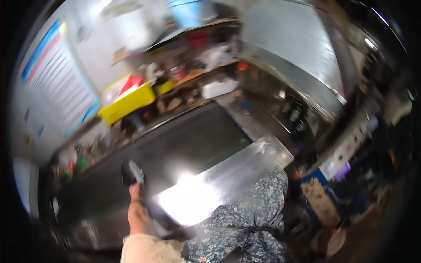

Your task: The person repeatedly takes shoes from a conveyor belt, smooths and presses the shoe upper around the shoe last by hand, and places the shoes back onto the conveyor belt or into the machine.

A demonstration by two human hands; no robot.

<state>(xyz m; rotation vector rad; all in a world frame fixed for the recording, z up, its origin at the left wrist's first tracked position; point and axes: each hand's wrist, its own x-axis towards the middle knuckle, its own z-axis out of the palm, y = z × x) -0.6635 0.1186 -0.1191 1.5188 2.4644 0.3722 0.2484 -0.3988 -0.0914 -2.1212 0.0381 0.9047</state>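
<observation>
My left arm reaches up from a beige sleeve, its forearm bare. At its end, my left hand (133, 177) is blurred and partly covered by something black with a pale grey strip. I cannot make out whether this is a glove or a held object, and the fingers do not show. The hand is over the dark, flat worktop (197, 136). Right of it lies a shiny metal sheet (234, 177) with a strong glare, along the worktop's near side. Flower-patterned dark cloth (245, 219) on my body overlaps the sheet's near edge. My right hand does not show.
A yellow bin (129, 103) with red and white contents stands behind the worktop. Cluttered shelves (188, 79) run along the wall, with a blue bucket (186, 13) above. A large metal hood (289, 39) is at upper right. Blue containers and cardboard (320, 201) lie at right.
</observation>
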